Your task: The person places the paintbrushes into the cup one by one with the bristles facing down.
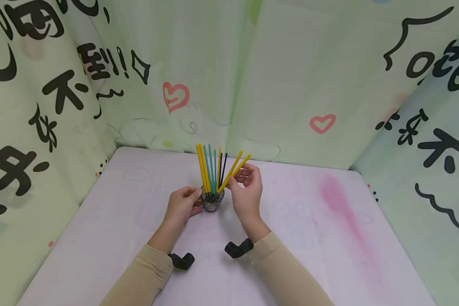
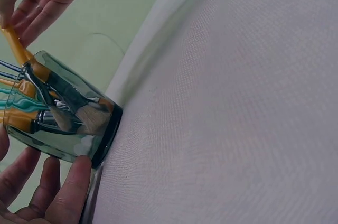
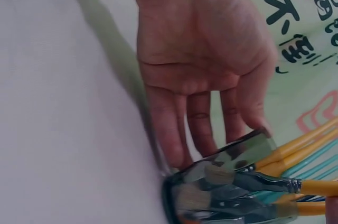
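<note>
A small smoky glass cup point(image 1: 212, 205) stands on the table, holding several paintbrushes, bristles down. My left hand point(image 1: 182, 202) grips the cup from its left side; its thumb and fingers point(image 3: 196, 123) rest along the glass in the right wrist view. At the cup's right, my right hand point(image 1: 248, 187) pinches a yellow-handled paintbrush point(image 1: 245, 161) that leans outward over the rim. Another yellow paintbrush point(image 1: 235, 163) slants beside it. More yellow handles point(image 1: 201, 168), teal handles point(image 1: 211, 165) and dark handles point(image 1: 223, 165) stand nearly upright. Through the glass, pale bristles point(image 2: 94, 117) show near the bottom.
The table point(image 1: 302, 255) has a pale cloth with a pink smear point(image 1: 340, 199) on the right. Green curtains point(image 1: 275, 85) with black writing and pink hearts enclose its back and sides. Black curved pieces point(image 1: 239, 248) sit at both wrists beside the beige sleeves point(image 1: 287, 272).
</note>
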Demonstrator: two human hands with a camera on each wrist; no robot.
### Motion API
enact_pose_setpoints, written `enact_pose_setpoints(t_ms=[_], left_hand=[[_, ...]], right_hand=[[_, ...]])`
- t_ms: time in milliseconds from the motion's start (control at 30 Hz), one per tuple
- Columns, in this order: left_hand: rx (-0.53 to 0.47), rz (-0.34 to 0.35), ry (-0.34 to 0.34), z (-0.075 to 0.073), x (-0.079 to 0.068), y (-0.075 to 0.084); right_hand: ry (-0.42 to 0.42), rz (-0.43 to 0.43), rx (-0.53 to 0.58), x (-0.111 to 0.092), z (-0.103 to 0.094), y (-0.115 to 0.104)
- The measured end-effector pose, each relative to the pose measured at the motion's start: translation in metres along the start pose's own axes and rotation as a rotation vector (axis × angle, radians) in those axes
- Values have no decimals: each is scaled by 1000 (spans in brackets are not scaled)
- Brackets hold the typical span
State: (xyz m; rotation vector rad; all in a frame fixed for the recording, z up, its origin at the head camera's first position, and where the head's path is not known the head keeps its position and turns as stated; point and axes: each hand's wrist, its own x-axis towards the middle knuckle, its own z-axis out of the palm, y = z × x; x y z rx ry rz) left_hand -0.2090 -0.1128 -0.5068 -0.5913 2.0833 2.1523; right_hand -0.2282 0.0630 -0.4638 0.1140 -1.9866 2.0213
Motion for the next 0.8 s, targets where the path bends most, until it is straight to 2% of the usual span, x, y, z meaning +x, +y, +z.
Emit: enact_pose_setpoints(t_ms=[200, 467, 700, 800], left_hand=[[12, -13, -6, -2, 1, 0], [2, -29, -28, -8, 2, -4], [44, -32, -44, -17, 0, -6], [123, -9, -29, -25, -3, -5]], right_hand=[[-26, 42, -10, -3, 2, 10], [-76, 134, -126, -13, -4, 17], [-124, 211, -292, -26, -22, 14], [-125, 205, -399, -29, -34, 11]])
